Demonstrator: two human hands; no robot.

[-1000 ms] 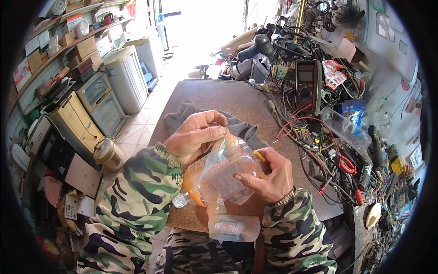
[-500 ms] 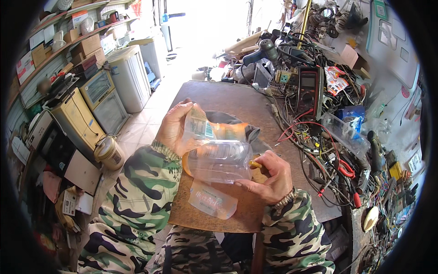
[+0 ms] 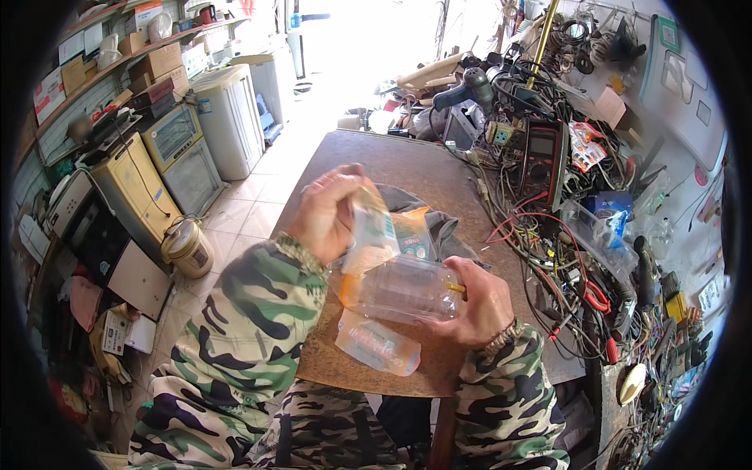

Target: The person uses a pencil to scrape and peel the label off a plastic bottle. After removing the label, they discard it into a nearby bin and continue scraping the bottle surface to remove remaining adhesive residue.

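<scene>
A clear plastic bottle (image 3: pixel 403 290) lies on its side just above the brown tabletop (image 3: pixel 360 160), its orange end toward the left. My right hand (image 3: pixel 483 307) is closed round the other end of it. A small yellow piece (image 3: pixel 455 287) shows by that hand's fingers; its kind is unclear. My left hand (image 3: pixel 325 213), slightly blurred, pinches an orange and white printed plastic label (image 3: pixel 374 227), which stands up from the bottle's side. Below the bottle, a second label piece (image 3: pixel 377 347) rests flat on the table. Dark grey cloth (image 3: pixel 446 229) lies behind the label.
Along the table's right side runs a heap of cables with a multimeter (image 3: pixel 542 160), red-handled pliers (image 3: pixel 597 296) and a heat gun (image 3: pixel 474 88). To the left, a lidded bucket (image 3: pixel 186 247) stands on the tiled floor near old appliances (image 3: pixel 223 121) and loaded shelves.
My left hand has moved right and turned over, with the label drawn more upright. The right hand has shifted its grip further round the bottle's end. The whole view has swung slightly.
</scene>
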